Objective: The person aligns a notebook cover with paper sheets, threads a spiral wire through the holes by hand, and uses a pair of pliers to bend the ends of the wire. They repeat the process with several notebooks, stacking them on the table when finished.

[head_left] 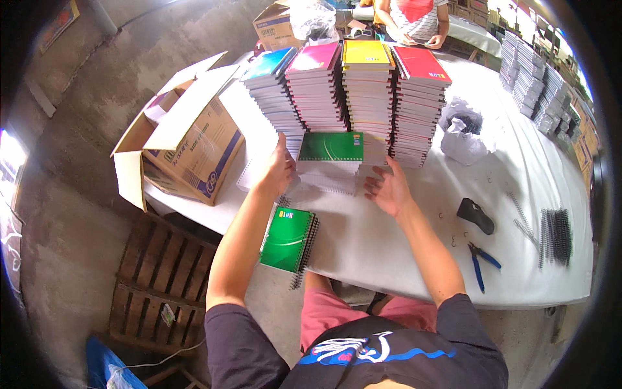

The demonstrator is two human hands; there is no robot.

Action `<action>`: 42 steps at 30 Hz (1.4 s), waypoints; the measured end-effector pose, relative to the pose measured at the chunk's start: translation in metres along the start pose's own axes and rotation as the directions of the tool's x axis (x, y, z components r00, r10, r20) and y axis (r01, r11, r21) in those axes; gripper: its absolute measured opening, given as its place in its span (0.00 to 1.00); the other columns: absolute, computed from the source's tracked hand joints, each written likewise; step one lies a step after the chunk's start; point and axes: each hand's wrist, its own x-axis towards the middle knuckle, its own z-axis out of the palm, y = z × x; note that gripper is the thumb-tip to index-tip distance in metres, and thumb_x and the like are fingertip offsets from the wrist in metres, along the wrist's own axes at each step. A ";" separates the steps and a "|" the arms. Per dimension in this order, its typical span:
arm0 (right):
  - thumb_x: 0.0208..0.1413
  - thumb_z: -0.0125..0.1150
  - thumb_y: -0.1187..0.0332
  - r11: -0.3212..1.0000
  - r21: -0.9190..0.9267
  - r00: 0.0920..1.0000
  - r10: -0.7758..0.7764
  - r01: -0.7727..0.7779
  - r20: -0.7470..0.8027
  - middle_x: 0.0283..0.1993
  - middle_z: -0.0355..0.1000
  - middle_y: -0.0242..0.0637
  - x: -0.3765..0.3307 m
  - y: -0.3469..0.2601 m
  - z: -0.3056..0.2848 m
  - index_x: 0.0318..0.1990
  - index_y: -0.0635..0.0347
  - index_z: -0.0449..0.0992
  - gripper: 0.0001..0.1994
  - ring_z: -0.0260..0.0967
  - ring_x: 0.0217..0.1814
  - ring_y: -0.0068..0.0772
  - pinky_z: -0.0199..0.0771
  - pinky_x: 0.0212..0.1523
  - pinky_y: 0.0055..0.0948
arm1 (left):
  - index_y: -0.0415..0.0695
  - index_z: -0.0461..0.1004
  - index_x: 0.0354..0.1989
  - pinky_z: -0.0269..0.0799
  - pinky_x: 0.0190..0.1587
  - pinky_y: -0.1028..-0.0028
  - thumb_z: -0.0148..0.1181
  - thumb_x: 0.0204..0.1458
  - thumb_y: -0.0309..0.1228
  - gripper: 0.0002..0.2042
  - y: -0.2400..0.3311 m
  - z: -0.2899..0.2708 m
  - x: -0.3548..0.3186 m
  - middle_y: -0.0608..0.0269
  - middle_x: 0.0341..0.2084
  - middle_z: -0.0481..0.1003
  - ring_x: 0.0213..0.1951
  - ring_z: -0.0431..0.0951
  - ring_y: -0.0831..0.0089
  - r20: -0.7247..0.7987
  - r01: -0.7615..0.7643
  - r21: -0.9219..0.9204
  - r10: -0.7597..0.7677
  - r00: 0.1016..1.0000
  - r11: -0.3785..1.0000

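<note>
My left hand (281,170) stands beside the left side of a short stack of notebook pages topped with a green cover (332,148), fingers stretched out. Whether it touches the stack I cannot tell. On the other side my right hand (387,189) has its fingers spread, a little apart from the stack, and holds nothing. Close to my left forearm, a green notebook (285,237) with a black spiral lies at the table's near edge. Behind the short stack rise tall piles of notebooks with blue (268,62), pink (315,57), yellow (366,54) and red covers (422,63).
An open carton (197,146) sits left on the white-covered table (389,249). To the right lie a plastic bag (462,133), a black object (476,215), blue-handled pliers (481,267) and black spiral coils (556,237). Further piles (526,76) stand far right. Another person (414,23) is opposite.
</note>
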 end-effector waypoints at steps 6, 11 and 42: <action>0.47 0.53 0.35 0.993 0.106 0.998 0.059 -0.056 -0.025 0.43 0.65 0.44 0.004 0.008 0.022 0.52 0.60 0.58 0.37 0.62 0.50 0.44 0.45 0.64 0.51 | 0.33 0.67 0.50 0.59 0.56 0.61 0.40 0.43 0.74 0.48 -0.005 -0.009 0.031 0.47 0.50 0.69 0.53 0.67 0.57 0.043 0.211 -0.090 -0.208 0.977 0.973; 0.43 0.53 0.32 0.992 0.112 0.998 0.059 -0.061 0.024 0.45 0.64 0.41 0.009 0.011 0.031 0.52 0.61 0.59 0.41 0.60 0.52 0.40 0.39 0.64 0.53 | 0.48 0.61 0.62 0.49 0.62 0.52 0.39 0.41 0.75 0.48 -0.034 -0.025 0.069 0.55 0.59 0.64 0.61 0.61 0.54 0.343 0.295 -0.164 -0.226 0.912 0.941; 0.38 0.47 0.25 0.935 -0.345 0.992 -0.113 0.087 -0.055 0.71 0.45 0.40 -0.080 -0.081 -0.028 0.67 0.51 0.52 0.52 0.39 0.71 0.42 0.22 0.64 0.60 | 0.49 0.55 0.65 0.35 0.65 0.49 0.46 0.42 0.72 0.47 0.002 0.140 -0.025 0.54 0.63 0.56 0.66 0.50 0.59 0.481 0.180 0.237 -0.276 0.832 0.955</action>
